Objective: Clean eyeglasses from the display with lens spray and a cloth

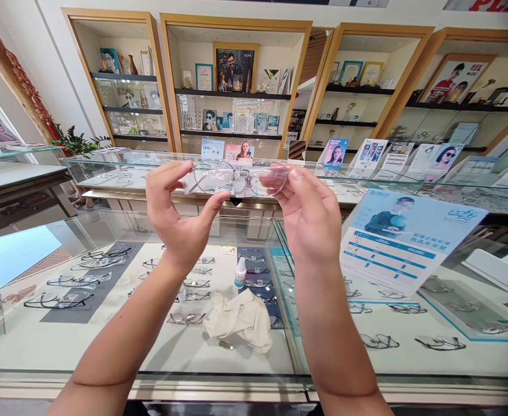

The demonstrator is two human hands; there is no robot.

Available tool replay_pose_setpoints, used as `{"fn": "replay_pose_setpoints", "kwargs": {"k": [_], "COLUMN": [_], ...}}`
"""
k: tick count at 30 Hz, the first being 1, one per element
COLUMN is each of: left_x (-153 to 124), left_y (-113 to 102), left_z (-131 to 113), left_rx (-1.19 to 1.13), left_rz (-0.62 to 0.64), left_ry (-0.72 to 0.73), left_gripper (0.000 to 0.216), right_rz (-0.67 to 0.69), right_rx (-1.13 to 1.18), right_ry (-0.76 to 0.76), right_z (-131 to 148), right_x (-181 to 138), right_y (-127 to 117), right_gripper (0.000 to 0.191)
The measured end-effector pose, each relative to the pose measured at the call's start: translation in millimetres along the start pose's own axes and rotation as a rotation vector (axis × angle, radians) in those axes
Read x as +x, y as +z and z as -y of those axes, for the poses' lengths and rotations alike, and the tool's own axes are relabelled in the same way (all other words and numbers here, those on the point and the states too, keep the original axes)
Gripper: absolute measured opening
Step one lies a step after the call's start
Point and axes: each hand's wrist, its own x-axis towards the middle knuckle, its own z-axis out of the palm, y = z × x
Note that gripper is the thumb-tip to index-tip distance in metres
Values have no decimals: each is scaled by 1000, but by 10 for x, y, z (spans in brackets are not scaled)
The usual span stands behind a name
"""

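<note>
A pair of thin-framed glasses [240, 177] with clear lenses is held up at chest height above a glass display counter [150, 352]. My left hand [178, 211] pinches the left lens rim between thumb and fingers, with what looks like a small clear wipe against it. My right hand [308, 211] grips the right side of the frame. On the counter glass below lie a crumpled cream cloth [239, 319] and a small white dropper bottle [239, 273].
Inside the counter lie several spectacle frames [70, 280] on grey and blue mats. A blue-and-white leaflet stand [403, 240] rises at the right. A second glass counter [119, 173] and wooden wall shelves [232, 86] with pictures stand behind.
</note>
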Motion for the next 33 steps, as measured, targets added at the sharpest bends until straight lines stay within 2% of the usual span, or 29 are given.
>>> {"fn": "replay_pose_setpoints", "kwargs": {"k": [5, 12, 17, 24, 30, 33], "left_x": [6, 0, 20, 50, 73, 95], "left_y": [13, 62, 76, 45, 21, 17], "left_z": [-5, 24, 38, 70, 82, 100], "left_rx": [2, -64, -145, -350, -432, -490], "left_rz": [2, -27, -11, 63, 165, 285], "left_ry": [22, 39, -9, -60, -91, -93], "left_gripper": [63, 66, 69, 71, 71, 70], "right_rz": [-62, -138, -134, -75, -103, 17], "right_rx": [182, 219, 218, 173, 136, 139], "right_ry": [51, 93, 86, 101, 113, 113], "right_z": [37, -13, -76, -150, -91, -24], "right_x": [-9, 14, 29, 36, 39, 39], "right_y": [21, 34, 25, 10, 1, -16], "right_gripper": [40, 24, 14, 13, 9, 8]}}
